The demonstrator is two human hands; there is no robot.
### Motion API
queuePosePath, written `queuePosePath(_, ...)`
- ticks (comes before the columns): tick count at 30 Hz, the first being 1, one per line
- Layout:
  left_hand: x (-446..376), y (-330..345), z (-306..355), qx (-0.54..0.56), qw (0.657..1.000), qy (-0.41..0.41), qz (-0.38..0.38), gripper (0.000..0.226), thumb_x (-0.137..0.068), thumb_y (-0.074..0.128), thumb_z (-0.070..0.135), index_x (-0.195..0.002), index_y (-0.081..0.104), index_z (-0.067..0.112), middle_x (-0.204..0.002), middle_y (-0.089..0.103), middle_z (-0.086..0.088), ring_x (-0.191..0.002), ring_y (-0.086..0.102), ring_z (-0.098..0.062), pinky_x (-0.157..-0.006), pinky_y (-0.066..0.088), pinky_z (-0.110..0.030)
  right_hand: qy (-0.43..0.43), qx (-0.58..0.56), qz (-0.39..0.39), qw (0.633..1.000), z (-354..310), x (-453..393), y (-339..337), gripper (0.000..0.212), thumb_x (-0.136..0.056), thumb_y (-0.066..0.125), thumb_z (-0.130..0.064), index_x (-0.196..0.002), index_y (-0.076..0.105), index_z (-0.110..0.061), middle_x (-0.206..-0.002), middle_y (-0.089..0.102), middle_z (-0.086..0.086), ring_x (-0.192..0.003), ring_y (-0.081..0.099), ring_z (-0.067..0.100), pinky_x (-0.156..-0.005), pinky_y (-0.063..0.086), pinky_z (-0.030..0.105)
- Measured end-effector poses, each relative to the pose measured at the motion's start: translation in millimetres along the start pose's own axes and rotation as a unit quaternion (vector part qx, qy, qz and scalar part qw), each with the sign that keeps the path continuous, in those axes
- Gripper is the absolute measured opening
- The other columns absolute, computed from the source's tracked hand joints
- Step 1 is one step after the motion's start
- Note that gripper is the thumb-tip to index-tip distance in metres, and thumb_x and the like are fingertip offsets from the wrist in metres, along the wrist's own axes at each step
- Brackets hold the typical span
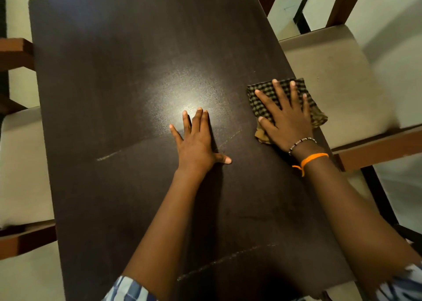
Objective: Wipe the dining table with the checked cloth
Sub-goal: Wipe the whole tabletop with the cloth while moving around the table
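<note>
1. The cloth (286, 105) sits folded at right of centre in the frame, on the table's (137, 72) right edge, with one corner overhanging toward the chair (338, 76).
2. Your right hand (285, 115) lies flat on the cloth, fingers spread and straight: pressing it down, not pinching or clutching it.
3. Your left hand (197, 140) is flat on bare tabletop at mid-frame, fingers straight, holding nothing, likely bracing you.
4. The cloth looks thin, soft and light, so it will probably bunch or unfold if pushed from one corner. Keep your palm over the middle of the fold, fingers fanned.
5. The tabletop looks smooth and a bit glossy, so the cloth should slide easily. Downward pressure is what keeps it under your hand.
6. Watch the overhanging corner: it may drag off the edge. Pull it back inward.
7. Faint pale streak lines show at lower centre and below the left hand. These likely still need a pass.
</note>
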State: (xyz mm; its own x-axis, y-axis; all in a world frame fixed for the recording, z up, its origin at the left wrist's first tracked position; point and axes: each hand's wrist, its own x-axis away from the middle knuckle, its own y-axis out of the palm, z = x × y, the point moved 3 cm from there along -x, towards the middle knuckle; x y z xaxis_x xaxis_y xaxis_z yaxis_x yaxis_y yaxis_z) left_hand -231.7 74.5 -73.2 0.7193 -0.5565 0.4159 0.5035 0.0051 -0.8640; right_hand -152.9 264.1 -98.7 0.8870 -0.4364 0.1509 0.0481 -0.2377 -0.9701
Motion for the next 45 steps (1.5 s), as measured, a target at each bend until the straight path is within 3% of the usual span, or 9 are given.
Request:
queuePosePath(4, 8, -6, -5, -0.006, 1.000, 0.013, -0.002, 0.133, -0.055, 0.076, 0.058, -0.149, -0.007, 0.014, -0.158, -0.011, 0.001, -0.142, -0.023, -0.028, -0.109, -0.013, -0.058, -0.040, -0.010, -0.010, 0.999, -48, -2, 7, 0.063, -0.087, 0.042, -0.045, -0.146, 0.019, -0.041, -0.159, 0.007, 0.001, -0.145, 0.000, 0.035, -0.113, 0.005, 0.055)
queuePosePath(9, 38, -16, -35, -0.020, 0.999, -0.020, 0.027, 0.129, -0.059, 0.077, 0.052, -0.149, -0.007, 0.014, -0.158, -0.011, 0.000, -0.143, -0.021, -0.026, -0.111, -0.009, -0.056, -0.162, -0.045, -0.039, 0.985, -141, 26, 25, 0.063, -0.086, 0.048, -0.043, -0.145, 0.026, -0.037, -0.159, 0.007, 0.001, -0.145, -0.001, 0.033, -0.113, 0.003, 0.054)
queuePosePath(13, 47, -14, -44, -0.049, 0.998, -0.043, -0.011, 0.129, -0.059, 0.078, 0.050, -0.149, -0.006, 0.013, -0.158, -0.008, -0.002, -0.143, -0.021, -0.028, -0.111, -0.010, -0.057, -0.208, -0.027, -0.042, 0.977, -131, 29, 28, 0.064, -0.084, 0.043, -0.044, -0.144, 0.024, -0.041, -0.159, 0.011, -0.001, -0.145, 0.004, 0.030, -0.114, 0.006, 0.052)
queuePosePath(16, 46, -10, -40, -0.081, 0.996, -0.038, -0.030, 0.125, -0.061, 0.078, 0.049, -0.149, -0.004, 0.013, -0.159, -0.004, -0.002, -0.141, -0.024, -0.028, -0.108, -0.015, -0.056, -0.178, -0.017, -0.024, 0.984, -86, 21, 21, 0.064, -0.079, 0.032, -0.047, -0.143, 0.028, -0.042, -0.157, 0.018, 0.000, -0.144, 0.011, 0.033, -0.112, 0.012, 0.057)
queuePosePath(21, 46, -6, -41, -0.059, 0.997, -0.043, -0.016, 0.122, -0.061, 0.080, 0.043, -0.149, 0.000, 0.013, -0.159, 0.000, -0.002, -0.142, -0.022, -0.027, -0.106, -0.017, -0.054, -0.009, -0.017, -0.008, 1.000, 16, 6, -2, 0.066, -0.080, 0.033, -0.048, -0.145, 0.022, -0.041, -0.159, 0.009, -0.002, -0.145, 0.003, 0.033, -0.114, 0.007, 0.056)
queuePosePath(26, 46, -6, -43, -0.036, 0.998, -0.040, -0.014, 0.122, -0.061, 0.080, 0.040, -0.149, 0.000, 0.013, -0.159, -0.001, -0.001, -0.143, -0.021, -0.027, -0.107, -0.017, -0.054, 0.066, -0.028, 0.024, 0.997, 8, 12, -1, 0.066, -0.081, 0.032, -0.044, -0.146, 0.022, -0.036, -0.159, 0.008, 0.003, -0.145, 0.002, 0.035, -0.114, 0.005, 0.056)
queuePosePath(36, 50, -4, -45, -0.013, 0.999, -0.050, 0.005, 0.120, -0.062, 0.081, 0.038, -0.149, 0.002, 0.016, -0.159, 0.002, -0.001, -0.144, -0.015, -0.029, -0.108, -0.017, -0.057, -0.134, 0.000, -0.034, 0.990, -152, 31, 34, 0.061, -0.086, 0.033, -0.045, -0.146, 0.022, -0.039, -0.158, 0.013, 0.002, -0.145, 0.007, 0.034, -0.113, 0.008, 0.055)
queuePosePath(40, 53, -4, -46, -0.031, 0.998, -0.053, -0.003, 0.123, -0.060, 0.079, 0.046, -0.149, -0.001, 0.014, -0.159, 0.000, 0.000, -0.144, -0.016, -0.028, -0.107, -0.018, -0.056, -0.188, 0.016, -0.056, 0.980, -119, 23, 25, 0.065, -0.083, 0.026, -0.052, -0.146, 0.014, -0.042, -0.159, 0.007, -0.001, -0.146, 0.001, 0.031, -0.113, 0.004, 0.056)
queuePosePath(45, 54, -4, -46, -0.052, 0.997, -0.057, -0.003, 0.123, -0.059, 0.077, 0.049, -0.149, 0.001, 0.013, -0.159, 0.001, 0.000, -0.144, -0.015, -0.029, -0.103, -0.021, -0.056, -0.068, 0.009, -0.045, 0.997, -38, 14, 7, 0.067, -0.082, 0.027, -0.052, -0.146, 0.013, -0.042, -0.159, 0.004, -0.003, -0.146, -0.001, 0.031, -0.113, 0.003, 0.057)
